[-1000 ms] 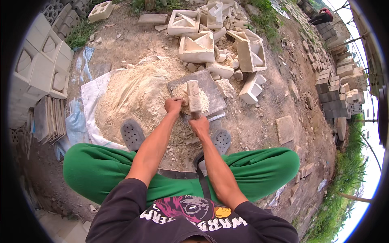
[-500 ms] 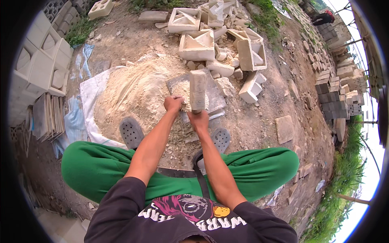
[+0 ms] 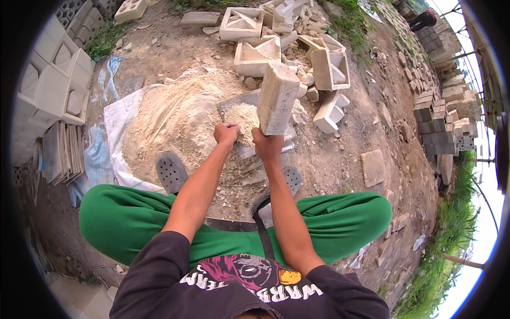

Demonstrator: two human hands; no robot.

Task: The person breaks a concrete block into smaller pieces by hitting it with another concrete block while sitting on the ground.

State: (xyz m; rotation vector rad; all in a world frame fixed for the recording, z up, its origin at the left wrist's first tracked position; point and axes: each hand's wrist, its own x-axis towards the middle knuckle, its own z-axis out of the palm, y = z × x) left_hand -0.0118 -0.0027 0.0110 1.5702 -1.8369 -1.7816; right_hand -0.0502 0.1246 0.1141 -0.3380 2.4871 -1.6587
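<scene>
My right hand (image 3: pixel 268 144) grips the near end of a pale oblong block (image 3: pixel 278 98), raised and tilted above a flat grey slab (image 3: pixel 247 98). My fingers hide whether the block has a handle. Crumbled pale material (image 3: pixel 241 116) lies on the slab, beside and partly behind the block. At the left edge of this material, my left hand (image 3: pixel 227 133) has its fingers drawn together; anything between them is too small to make out. A wide heap of pale powder and crumbs (image 3: pixel 175 114) spreads left of the slab on a white sheet (image 3: pixel 121 114).
Broken pale hollow blocks (image 3: pixel 257 56) are piled beyond the slab. Large pale blocks (image 3: pixel 79 69) and thin leaning boards (image 3: pixel 65 151) stand at left. My grey clogs (image 3: pixel 171 173) flank the near ground. Grey blocks (image 3: pixel 435 125) are stacked at right; a person (image 3: pixel 423 21) is far off.
The block in my right hand has risen from the slab and tilted to the right, its underside writing-marked face now showing. My left hand stays almost in place beside the crumbs.
</scene>
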